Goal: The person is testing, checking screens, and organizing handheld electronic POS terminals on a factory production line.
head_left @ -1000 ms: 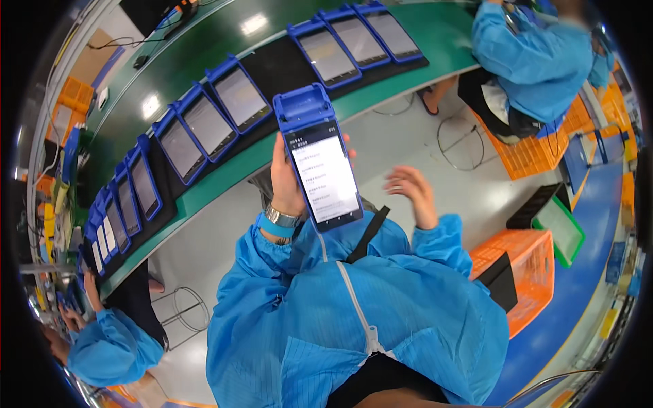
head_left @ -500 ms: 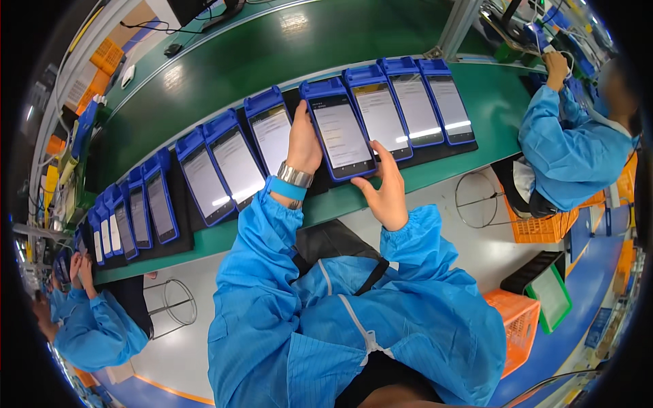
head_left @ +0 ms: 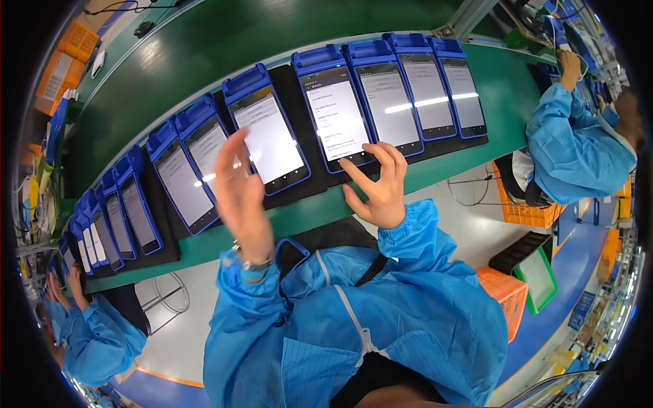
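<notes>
Nearest, the left hand (head_left: 241, 194) is up over the table's near edge, blurry, its fingers loose and apart, holding nothing that I can see. The right hand (head_left: 384, 187) is by the near edge too, with its fingers bent and spread wide. Two fingertips seem to touch the bottom of a blue machine with a bright screen (head_left: 333, 112), maybe to set it straight; they are not wrapped around it. That machine lies face up near the middle of the near edge, on a black mat (head_left: 286, 88). The mat probably stops scratches and slips. More blue machines (head_left: 391, 105) lie along it on both sides, toward the left and right ends of the table (head_left: 507, 102). All the bottoms point to the near edge, likely so the screens are easy to read from there. Farther back, their thick blue tops sit toward the far edge, where a metal post (head_left: 469, 24) stands.
</notes>
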`<state>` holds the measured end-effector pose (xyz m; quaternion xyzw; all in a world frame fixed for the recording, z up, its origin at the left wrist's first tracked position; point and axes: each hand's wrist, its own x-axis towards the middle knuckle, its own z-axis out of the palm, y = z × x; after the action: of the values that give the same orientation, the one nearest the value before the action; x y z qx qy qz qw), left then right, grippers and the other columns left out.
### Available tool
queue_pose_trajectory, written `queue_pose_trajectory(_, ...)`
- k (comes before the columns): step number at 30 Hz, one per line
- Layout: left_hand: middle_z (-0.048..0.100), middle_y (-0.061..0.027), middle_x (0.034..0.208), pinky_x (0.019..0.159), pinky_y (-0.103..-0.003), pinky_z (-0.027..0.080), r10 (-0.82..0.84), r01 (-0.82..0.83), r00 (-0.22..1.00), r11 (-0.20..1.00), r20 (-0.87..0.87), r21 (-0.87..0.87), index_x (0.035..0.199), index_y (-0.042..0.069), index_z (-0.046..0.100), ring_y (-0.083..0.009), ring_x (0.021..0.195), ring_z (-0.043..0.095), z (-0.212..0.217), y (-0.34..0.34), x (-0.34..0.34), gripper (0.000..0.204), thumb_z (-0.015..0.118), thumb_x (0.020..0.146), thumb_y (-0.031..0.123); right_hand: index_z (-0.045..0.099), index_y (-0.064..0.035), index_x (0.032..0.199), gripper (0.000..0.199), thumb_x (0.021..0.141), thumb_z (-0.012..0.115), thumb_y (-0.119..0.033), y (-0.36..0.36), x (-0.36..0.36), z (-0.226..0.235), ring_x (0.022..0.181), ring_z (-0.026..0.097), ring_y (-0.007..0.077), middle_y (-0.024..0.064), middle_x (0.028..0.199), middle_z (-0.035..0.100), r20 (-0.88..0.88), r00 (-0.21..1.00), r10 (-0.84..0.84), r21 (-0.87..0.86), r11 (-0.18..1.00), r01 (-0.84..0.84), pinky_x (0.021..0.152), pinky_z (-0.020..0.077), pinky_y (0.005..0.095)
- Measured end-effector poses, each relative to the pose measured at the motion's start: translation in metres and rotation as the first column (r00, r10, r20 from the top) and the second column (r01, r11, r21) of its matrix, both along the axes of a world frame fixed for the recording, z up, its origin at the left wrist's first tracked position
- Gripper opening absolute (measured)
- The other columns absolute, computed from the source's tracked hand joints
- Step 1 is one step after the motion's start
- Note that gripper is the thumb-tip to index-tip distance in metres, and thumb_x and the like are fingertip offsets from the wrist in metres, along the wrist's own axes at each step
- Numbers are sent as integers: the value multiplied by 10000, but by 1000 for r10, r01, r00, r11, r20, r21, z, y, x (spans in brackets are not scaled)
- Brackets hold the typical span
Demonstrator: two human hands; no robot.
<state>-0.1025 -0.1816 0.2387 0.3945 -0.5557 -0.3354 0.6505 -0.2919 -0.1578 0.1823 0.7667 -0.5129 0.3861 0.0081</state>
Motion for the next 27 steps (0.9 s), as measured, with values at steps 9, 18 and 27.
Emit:
queue_pose_trajectory(9, 437, -171, 1224, 1034, -366, 250, 556, -571, 804, 821, 210, 12, 1191, -45, 401, -260, 1169, 403, -37, 44, 136, 341, 366, 872, 72, 627, -82, 957, 374, 586, 640, -132, -4, 1, 12, 1100, 361, 376, 153, 1142, 433, 30, 999, -39, 0, 999, 39, 901, 309, 460)
queue_pose_trajectory(18, 415, -170, 1252, 1033, -378, 224, 484, -541, 782, 840, 393, 43, 1215, -32, 387, -279, 1192, 367, -74, 66, 148, 372, 383, 869, 103, 476, -18, 1071, 437, 642, 558, -31, -56, 9, 18, 1086, 391, 367, 192, 1116, 456, 87, 996, -30, 92, 996, 22, 888, 331, 418)
queue_pose_trajectory(27, 402, -180, 1268, 981, -385, 264, 415, -540, 733, 837, 539, 91, 1198, -33, 418, -316, 1168, 380, -61, 60, 157, 375, 396, 857, 120, 486, -24, 1048, 398, 661, 571, -64, -70, 22, 31, 1064, 392, 388, 218, 1131, 424, -118, 993, -27, 148, 988, 45, 909, 322, 423)
